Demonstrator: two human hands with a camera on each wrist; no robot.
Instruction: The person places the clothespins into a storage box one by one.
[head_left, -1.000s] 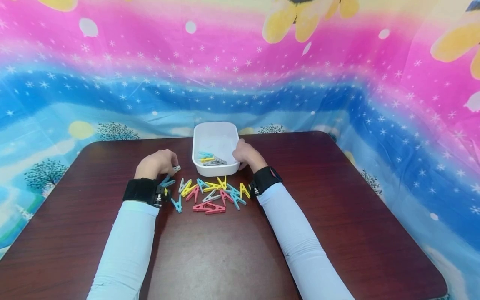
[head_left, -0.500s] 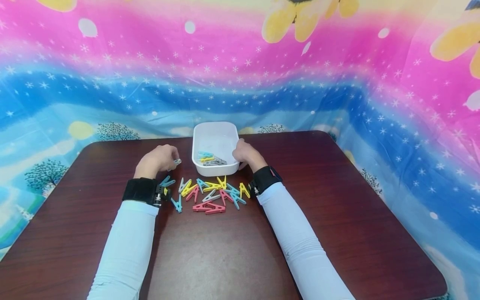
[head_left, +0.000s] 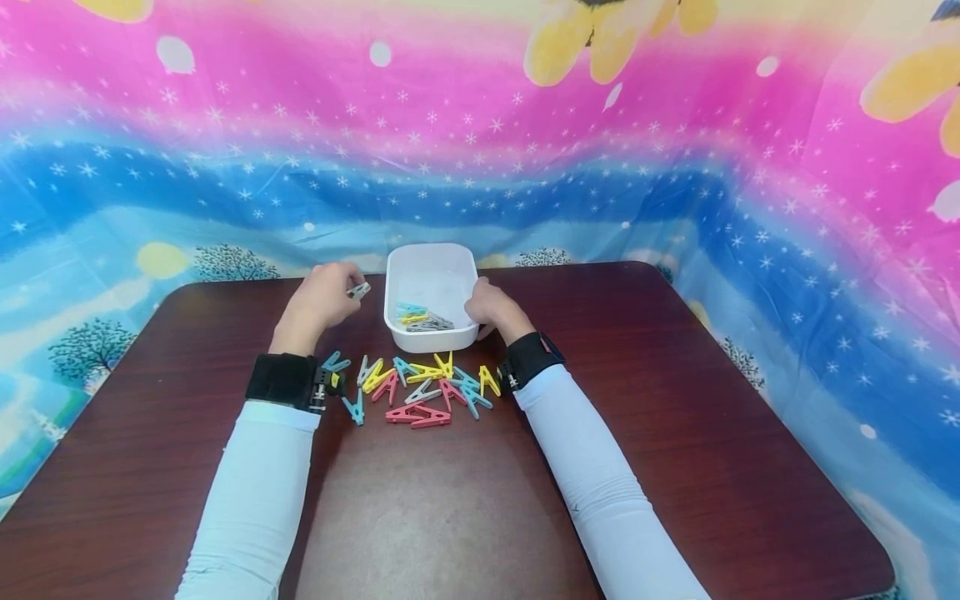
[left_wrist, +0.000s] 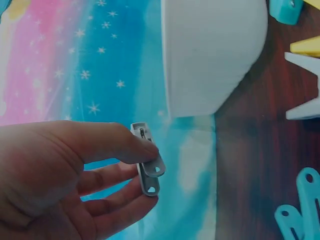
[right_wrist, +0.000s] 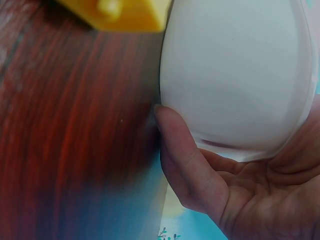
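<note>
My left hand [head_left: 326, 296] pinches a grey clothespin [left_wrist: 147, 160] between thumb and fingers, raised to the left of a white plastic container [head_left: 431, 342]. The pin's handle ends point away from the palm in the left wrist view. My right hand [head_left: 498, 308] holds the container by its right side, near the front corner; in the right wrist view a digit lies along the lower wall. Inside the container, at its near end, lie several blue, yellow and grey clothespins [head_left: 426, 323]. A spread of blue, yellow, red and grey clothespins [head_left: 420, 372] lies in front of it.
The dark wooden table [head_left: 675, 433] has rounded corners. Behind it and at its sides hangs a colourful printed cloth [head_left: 480, 150], close to the back edge. A yellow clothespin [right_wrist: 120, 12] lies near my right wrist.
My left hand has lifted the grey clothespin off the table and moved it away from me, up beside the container's left side. The right hand and the container have not moved.
</note>
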